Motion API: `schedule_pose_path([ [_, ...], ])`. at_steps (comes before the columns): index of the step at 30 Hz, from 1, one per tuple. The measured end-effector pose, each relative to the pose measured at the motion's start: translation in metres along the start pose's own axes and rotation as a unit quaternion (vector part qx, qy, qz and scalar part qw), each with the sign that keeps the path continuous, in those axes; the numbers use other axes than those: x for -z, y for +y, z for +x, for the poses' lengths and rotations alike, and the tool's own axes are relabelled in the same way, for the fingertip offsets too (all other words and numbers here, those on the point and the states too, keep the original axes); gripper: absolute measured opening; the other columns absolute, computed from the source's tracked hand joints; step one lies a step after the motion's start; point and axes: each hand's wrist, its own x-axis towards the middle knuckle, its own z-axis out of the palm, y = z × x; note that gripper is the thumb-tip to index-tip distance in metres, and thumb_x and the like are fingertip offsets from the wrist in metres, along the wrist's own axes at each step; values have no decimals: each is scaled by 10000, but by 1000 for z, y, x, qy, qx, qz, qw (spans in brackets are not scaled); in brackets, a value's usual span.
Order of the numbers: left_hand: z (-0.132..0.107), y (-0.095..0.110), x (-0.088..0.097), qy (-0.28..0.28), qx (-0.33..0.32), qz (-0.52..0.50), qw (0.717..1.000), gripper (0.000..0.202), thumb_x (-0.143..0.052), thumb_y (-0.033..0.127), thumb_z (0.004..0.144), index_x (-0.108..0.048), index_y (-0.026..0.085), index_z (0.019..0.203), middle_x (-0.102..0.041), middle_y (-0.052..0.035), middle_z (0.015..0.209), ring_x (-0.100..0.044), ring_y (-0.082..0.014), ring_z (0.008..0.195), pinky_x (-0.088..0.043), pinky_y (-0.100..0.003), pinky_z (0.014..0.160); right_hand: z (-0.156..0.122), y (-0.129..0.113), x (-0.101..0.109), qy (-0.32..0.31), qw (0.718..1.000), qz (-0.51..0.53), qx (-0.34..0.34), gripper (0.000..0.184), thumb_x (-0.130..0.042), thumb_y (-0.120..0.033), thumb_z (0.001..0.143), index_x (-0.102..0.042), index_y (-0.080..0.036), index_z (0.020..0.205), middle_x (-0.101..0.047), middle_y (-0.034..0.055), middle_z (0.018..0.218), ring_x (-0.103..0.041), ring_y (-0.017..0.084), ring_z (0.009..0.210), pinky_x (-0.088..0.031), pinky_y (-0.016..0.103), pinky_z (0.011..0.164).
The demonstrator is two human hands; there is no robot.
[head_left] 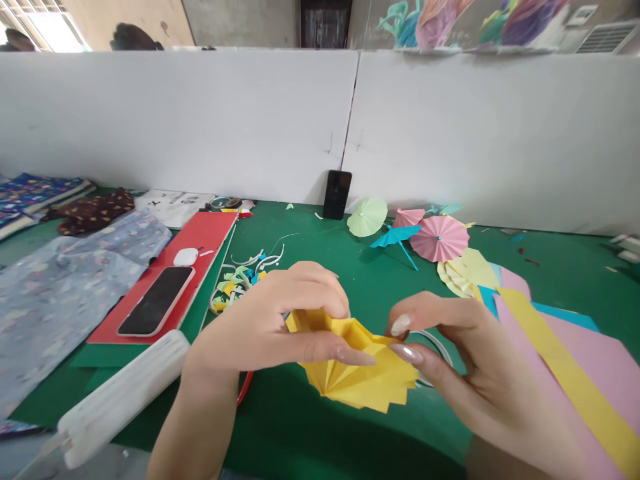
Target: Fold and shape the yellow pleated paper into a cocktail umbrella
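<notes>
A pleated yellow paper piece (363,380), folded like a fan, is held just above the green table mat (320,253). My left hand (270,323) grips its upper left part, thumb along the front and fingers curled over the top. My right hand (460,360) pinches the paper's right edge between thumb and forefinger. Both hands are closed on the paper. Under my right hand lies a roll of tape, partly hidden.
Paper umbrellas in green (367,216), blue (397,237) and pink (440,238) lie at the back. Pink and yellow sheets (560,373) are stacked at right. A phone (156,300) rests on a red board, paper scraps (235,283) beside it. Another phone (337,194) leans on the white partition.
</notes>
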Motion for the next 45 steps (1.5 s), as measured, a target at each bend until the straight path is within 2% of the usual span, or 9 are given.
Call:
schedule_pose_path([
  [5,-1,1,2,0,18,11,1000,167,-632,250,838,-533,184,722,-567,27,748,-535,-109,757,-437,-241,713,1,0,1,2,999,40,37,187,-520,-125,895,-440,-264,991,-565,10,928,-602,124,845,-534,209,687],
  [8,-2,1,2,12,26,21,999,169,-643,229,828,-515,184,727,-546,34,769,-527,-91,733,-426,-203,650,2,-1,4,-25,998,4,50,76,-410,-249,967,-483,-250,990,-591,39,989,-618,124,887,-531,193,721],
  [10,-2,1,2,21,23,26,999,181,-648,219,823,-499,185,726,-530,40,760,-511,-86,717,-418,-193,633,3,-3,5,-33,998,-12,57,197,-355,-366,980,-506,-240,981,-606,60,1030,-634,133,903,-536,193,737],
  [12,-2,1,1,23,22,27,999,198,-648,216,822,-485,185,716,-509,43,742,-494,-84,703,-405,-189,611,4,-4,4,-22,998,-15,59,204,-439,-423,942,-518,-235,932,-620,54,1016,-647,132,877,-538,182,728],
  [15,-2,1,1,24,15,27,999,207,-634,223,833,-480,182,701,-481,46,722,-479,-85,688,-398,-198,606,3,-6,-1,13,999,-18,34,91,-591,-266,877,-534,-225,818,-641,10,906,-648,91,777,-518,136,674],
  [21,-2,3,-1,45,14,32,998,254,-638,180,824,-441,178,664,-465,56,697,-471,-68,656,-386,-183,575,-3,-8,-11,64,997,32,-16,151,-594,-90,829,-561,-234,793,-639,-36,767,-620,75,674,-493,147,574],
  [28,-1,8,-5,25,36,88,995,138,-584,216,876,-501,202,767,-543,51,770,-540,-80,768,-427,-191,693,-3,-9,-12,58,996,48,-45,144,-594,-106,835,-563,-232,774,-566,-47,667,-592,91,631,-470,184,534],
  [38,6,8,-16,67,83,144,984,261,-379,274,975,-392,190,728,-429,48,694,-400,-73,611,-324,-212,571,3,-4,-15,98,992,5,-83,118,-583,-213,855,-499,-215,771,-562,-24,664,-551,112,585,-466,209,501],
  [45,4,5,-21,41,68,129,989,220,-469,314,934,-370,204,771,-396,45,720,-384,-90,627,-312,-212,554,4,-6,-19,94,992,17,-85,75,-555,-222,874,-508,-218,816,-586,-12,711,-587,125,644,-488,209,538],
])
